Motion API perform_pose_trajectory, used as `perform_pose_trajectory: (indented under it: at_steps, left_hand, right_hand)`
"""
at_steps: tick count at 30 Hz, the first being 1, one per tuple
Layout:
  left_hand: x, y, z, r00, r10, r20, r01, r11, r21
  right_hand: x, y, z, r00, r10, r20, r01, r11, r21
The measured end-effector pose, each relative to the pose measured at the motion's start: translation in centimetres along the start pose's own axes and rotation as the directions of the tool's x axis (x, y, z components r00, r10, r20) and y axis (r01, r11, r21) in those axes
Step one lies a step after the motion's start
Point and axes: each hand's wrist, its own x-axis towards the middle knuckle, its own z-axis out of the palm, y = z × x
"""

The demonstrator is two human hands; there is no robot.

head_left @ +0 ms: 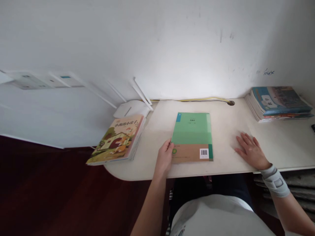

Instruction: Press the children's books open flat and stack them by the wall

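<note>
Green bk [192,129] w/ barcode [204,153], L hand [164,158] gripping; R hand [254,153] splayed; storybk [116,141] "小狗的小房子".

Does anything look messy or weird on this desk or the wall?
Yes. The left stack of books sits slanted, its front corner poking past the rounded edge of the desk. There's also a scribble on the wall, above the right stack of books, an odd place for writing.

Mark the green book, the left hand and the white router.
Green book [192,135]: head view, middle of its upward-facing cover.
Left hand [164,156]: head view, back of the hand.
White router [137,108]: head view, top of its body.
</note>
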Motion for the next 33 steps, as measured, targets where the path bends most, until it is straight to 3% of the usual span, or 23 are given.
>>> perform_pose_trajectory:
  at_steps: [5, 8, 10, 12, 14, 17, 21, 25, 31, 33]
  left_hand:
    - [-0.4, -0.2, 0.1, 0.984, 0.143, -0.108, -0.115, 0.966, 0.232]
    - [-0.6, -0.3, -0.2, 0.915, 0.338, -0.220, -0.220, 0.876, 0.430]
    - [-0.8, -0.3, -0.5, 0.879, 0.432, -0.200, -0.247, 0.773, 0.584]
    - [-1.1, -0.5, -0.6, 0.908, 0.405, -0.106, -0.217, 0.672, 0.709]
    - [-1.5, -0.8, -0.5, 0.953, 0.303, -0.013, -0.176, 0.586, 0.791]
    - [-2.1, -1.1, -0.1, 0.977, 0.209, 0.051, -0.155, 0.519, 0.841]
    - [-2.6, -0.9, 0.2, 0.974, 0.220, 0.062, -0.172, 0.528, 0.831]
    - [-2.7, -0.9, 0.5, 0.965, 0.259, 0.042, -0.195, 0.599, 0.777]
    - [-2.7, -0.4, 0.0, 0.918, 0.386, -0.089, -0.270, 0.775, 0.571]
    - [-2.6, 0.0, -0.2, 0.915, 0.378, -0.140, -0.248, 0.802, 0.544]
  right_hand:
    - [0.0, 0.2, 0.1, 1.000, 0.000, -0.002, 0.000, 1.000, 0.001]
    - [-0.1, 0.3, 0.3, 1.000, 0.002, -0.011, -0.001, 1.000, 0.007]
    - [-0.2, 0.3, 0.4, 1.000, 0.003, -0.024, -0.003, 1.000, 0.013]
    - [-0.2, 0.4, 0.5, 0.999, 0.003, -0.037, -0.002, 1.000, 0.013]
    - [-0.3, 0.4, 0.6, 0.999, -0.003, -0.049, 0.003, 1.000, 0.008]
    - [-0.3, 0.5, 0.6, 0.998, -0.007, -0.065, 0.007, 1.000, 0.004]
    - [-0.4, 0.7, 0.9, 0.997, -0.020, -0.073, 0.021, 1.000, 0.015]
    - [-0.4, 0.9, 1.1, 0.996, -0.023, -0.084, 0.025, 0.999, 0.029]
    - [-0.4, 0.8, 0.9, 0.997, -0.020, -0.071, 0.021, 1.000, 0.022]
    - [-0.4, 0.8, 0.8, 0.997, -0.020, -0.071, 0.021, 1.000, 0.021]
